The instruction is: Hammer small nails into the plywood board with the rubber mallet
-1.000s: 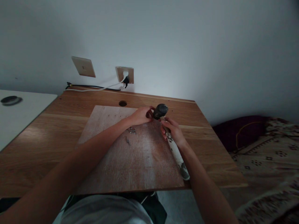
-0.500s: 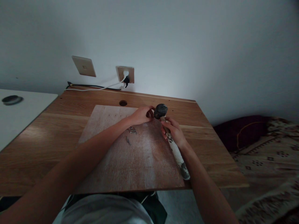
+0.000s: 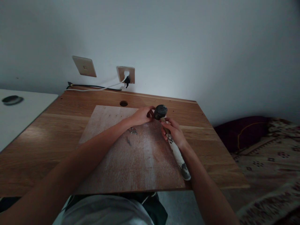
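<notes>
My right hand [image 3: 173, 130] is wrapped round the upper handle of a mallet [image 3: 160, 112] with a dark head and a worn, white-painted grip. The mallet head is beside the fingertips of my left hand [image 3: 143, 115], at the far right part of a reddish wooden board [image 3: 131, 165]. My left fingers are curled in a pinch; what they hold, if anything, is hidden behind the hand and the mallet head. Several loose nails [image 3: 132, 131] lie on the board near my left wrist. A row of small dark points runs along the board's far side.
Beneath the board is a wooden desk [image 3: 206, 147] with a round cable hole [image 3: 123, 103]. Cables [image 3: 98, 89] run along the wall to a socket [image 3: 130, 72]. To the left stands a white surface [image 3: 28, 115]; patterned bedding [image 3: 269, 159] is at the right.
The mallet head has shifted very slightly to the left. Both hands otherwise stay in nearly the same place.
</notes>
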A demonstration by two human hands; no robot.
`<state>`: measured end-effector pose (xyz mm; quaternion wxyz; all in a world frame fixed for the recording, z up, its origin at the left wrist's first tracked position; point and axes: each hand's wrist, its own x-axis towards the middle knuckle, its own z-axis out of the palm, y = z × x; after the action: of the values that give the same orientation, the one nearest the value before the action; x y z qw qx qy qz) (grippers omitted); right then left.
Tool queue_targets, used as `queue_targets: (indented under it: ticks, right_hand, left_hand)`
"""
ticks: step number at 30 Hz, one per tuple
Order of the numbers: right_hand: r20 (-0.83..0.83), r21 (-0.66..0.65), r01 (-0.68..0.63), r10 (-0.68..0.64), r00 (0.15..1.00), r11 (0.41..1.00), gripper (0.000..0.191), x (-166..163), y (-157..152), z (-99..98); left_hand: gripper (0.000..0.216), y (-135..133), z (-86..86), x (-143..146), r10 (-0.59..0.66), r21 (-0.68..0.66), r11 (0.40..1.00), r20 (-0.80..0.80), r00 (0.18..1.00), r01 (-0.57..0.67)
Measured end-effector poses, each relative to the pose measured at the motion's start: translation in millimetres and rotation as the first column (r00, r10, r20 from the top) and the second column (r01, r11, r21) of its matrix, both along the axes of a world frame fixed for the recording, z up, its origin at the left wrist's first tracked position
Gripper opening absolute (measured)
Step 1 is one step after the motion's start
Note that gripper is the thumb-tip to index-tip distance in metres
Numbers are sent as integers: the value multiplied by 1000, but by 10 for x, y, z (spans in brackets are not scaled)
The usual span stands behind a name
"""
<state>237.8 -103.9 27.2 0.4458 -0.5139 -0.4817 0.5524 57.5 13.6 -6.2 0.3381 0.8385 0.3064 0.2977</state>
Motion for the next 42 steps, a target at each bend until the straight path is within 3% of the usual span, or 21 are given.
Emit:
queue_targets:
  ticks: [42]
  right_hand:
    - [24,25,10,-11,1000,1000,37,10,-4,-2]
  left_hand:
    - [52,-35,51,1,-2,-82,997,19,1000,4]
